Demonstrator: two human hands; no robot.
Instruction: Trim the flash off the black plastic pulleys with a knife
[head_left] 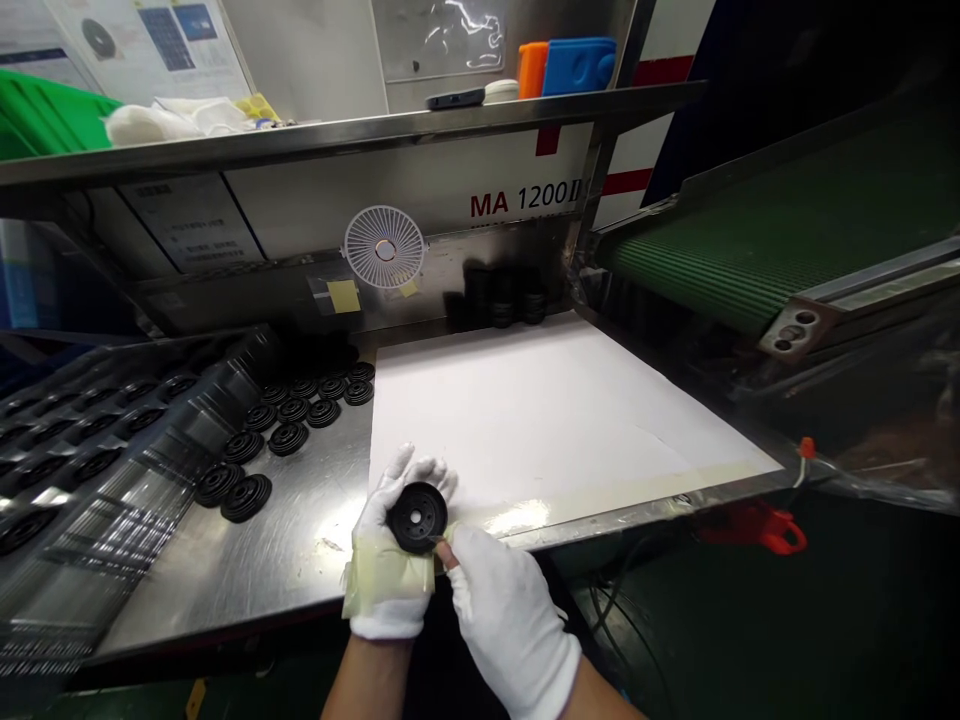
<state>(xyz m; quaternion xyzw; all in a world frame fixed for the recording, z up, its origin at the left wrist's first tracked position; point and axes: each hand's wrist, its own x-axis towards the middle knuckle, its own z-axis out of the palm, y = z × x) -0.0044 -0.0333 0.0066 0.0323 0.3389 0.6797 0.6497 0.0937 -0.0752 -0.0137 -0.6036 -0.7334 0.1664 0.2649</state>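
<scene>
Left hand (386, 580) cradling black disc (417, 518); right hand (510, 625) pinching against it, possibly small blade (436, 541). More discs (289, 438) left, stacks (502, 298) far.

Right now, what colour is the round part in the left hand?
The round part is black; head view.

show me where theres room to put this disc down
The most room is on the white sheet, between the stacked black discs at the back and the left hand holding a black disc. A smaller patch of steel tabletop lies beside that hand. It's crowded further left, around the loose discs and metal tray.
</scene>
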